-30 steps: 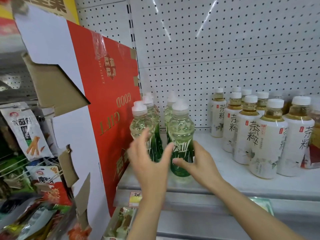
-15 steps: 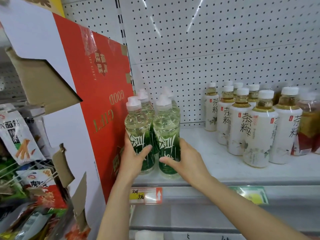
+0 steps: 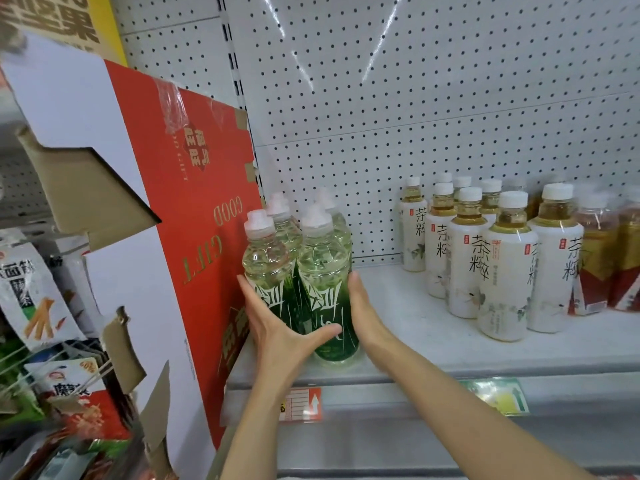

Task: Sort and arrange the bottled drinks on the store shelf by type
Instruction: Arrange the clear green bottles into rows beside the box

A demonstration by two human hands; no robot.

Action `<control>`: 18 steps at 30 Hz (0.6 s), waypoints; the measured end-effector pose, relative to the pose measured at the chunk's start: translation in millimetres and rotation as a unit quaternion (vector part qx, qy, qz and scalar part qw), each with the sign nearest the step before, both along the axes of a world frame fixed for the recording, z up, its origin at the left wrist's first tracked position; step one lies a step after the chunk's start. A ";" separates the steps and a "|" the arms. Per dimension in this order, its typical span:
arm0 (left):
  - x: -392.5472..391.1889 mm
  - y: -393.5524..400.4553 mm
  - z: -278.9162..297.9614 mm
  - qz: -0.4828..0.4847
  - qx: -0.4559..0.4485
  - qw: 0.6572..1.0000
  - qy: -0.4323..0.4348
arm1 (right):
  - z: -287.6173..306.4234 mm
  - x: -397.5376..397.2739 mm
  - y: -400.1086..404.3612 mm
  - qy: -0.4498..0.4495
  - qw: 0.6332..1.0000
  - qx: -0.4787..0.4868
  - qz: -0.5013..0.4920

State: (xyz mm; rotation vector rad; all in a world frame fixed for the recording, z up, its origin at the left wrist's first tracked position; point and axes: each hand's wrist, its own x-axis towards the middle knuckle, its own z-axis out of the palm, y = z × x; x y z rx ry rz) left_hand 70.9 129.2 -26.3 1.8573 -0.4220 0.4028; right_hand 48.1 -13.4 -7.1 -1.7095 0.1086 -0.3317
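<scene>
White pegboard (image 3: 433, 98) backs a pale shelf (image 3: 433, 344) that carries the drinks. At the shelf's left end leans a big red and white cardboard box (image 3: 194, 209), printed upside down with "GOOD GIFT". Snack packets (image 3: 31, 292) hang on wire racks further left. On the right half of the shelf stands a cluster of white-labelled tea bottles (image 3: 502, 271) with white caps, upright in rows, and reddish bottles (image 3: 602, 258) touch them at the far right. Well apart from those, near the box, a tight group of green-labelled bottles (image 3: 322, 285) stands upright at the shelf's front edge. The left hand (image 3: 280, 327) cups the front left bottle, fingers (image 3: 249, 292) along its outer side and thumb stretched across the label of the next one. The right hand (image 3: 363, 306) presses flat against the right side of the front right bottle, its fingers straight. Two price tags (image 3: 301, 405) sit on the shelf lip below.
</scene>
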 end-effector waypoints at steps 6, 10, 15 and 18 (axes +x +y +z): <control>10.2 6.9 3.0 -0.025 -0.006 1.000 0.010 | -10.0 14.4 9.9 0.005 0.999 0.022 -0.042; 11.8 11.6 3.3 -0.041 -0.002 0.999 0.013 | -13.1 19.4 16.2 0.000 0.999 0.024 -0.043; 4.7 9.1 3.6 -0.004 -0.001 1.000 0.002 | -8.1 23.6 -0.2 0.009 0.999 0.032 -0.022; -0.8 3.2 1.9 0.020 -0.003 0.999 -0.028 | -1.8 22.7 -7.2 0.032 0.999 0.037 0.020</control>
